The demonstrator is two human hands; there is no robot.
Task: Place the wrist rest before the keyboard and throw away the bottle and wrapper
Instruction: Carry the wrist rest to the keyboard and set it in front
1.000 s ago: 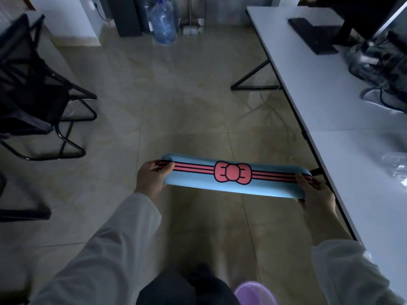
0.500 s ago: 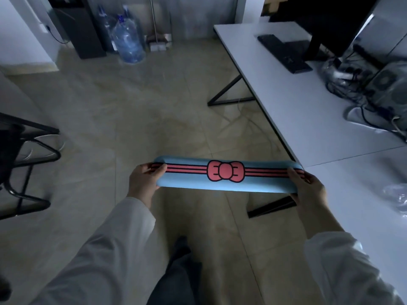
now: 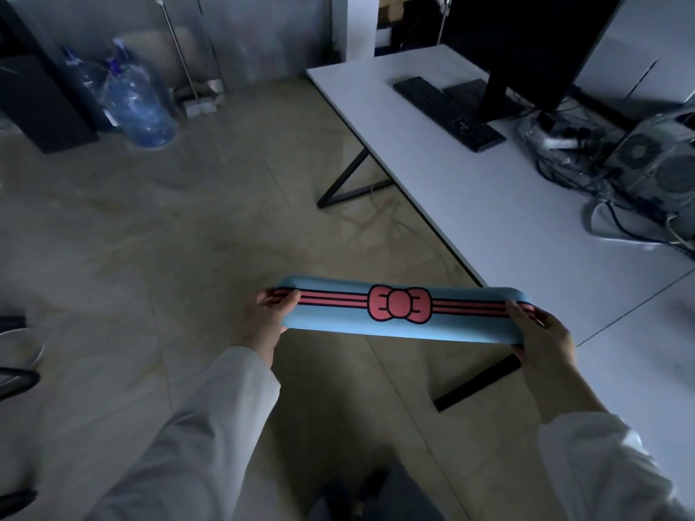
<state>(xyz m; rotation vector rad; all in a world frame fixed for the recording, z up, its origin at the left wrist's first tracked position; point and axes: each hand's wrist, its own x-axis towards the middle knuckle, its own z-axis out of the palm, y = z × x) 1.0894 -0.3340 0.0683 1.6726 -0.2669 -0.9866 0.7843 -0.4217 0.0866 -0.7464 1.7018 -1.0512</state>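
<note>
- Head view, hands: your left hand [image 3: 267, 322] grips the left end of the wrist rest [image 3: 400, 309], thumb on top and fingers curled underneath. Your right hand [image 3: 541, 338] grips the right end the same way. Both hands are closed on it.
- Head view, task item: the wrist rest is blue with a pink stripe and bow. It is held level in the air above the floor, beside the near edge of the worktop [image 3: 489, 204], not resting on anything.
- Head view, target: the keyboard [image 3: 447, 111] lies far back on the worktop, in front of the monitor [image 3: 526, 43], well apart from the wrist rest.
- Head view, other items: the bottle and wrapper cannot be identified here.
- Step in hand: carrying the wrist rest to the keyboard; placement is not yet done.
- Next move: walk closer, align the wrist rest parallel to the keyboard's near long edge, lower it flat onto the bare worktop just beside that edge, then release both hands.
</note>
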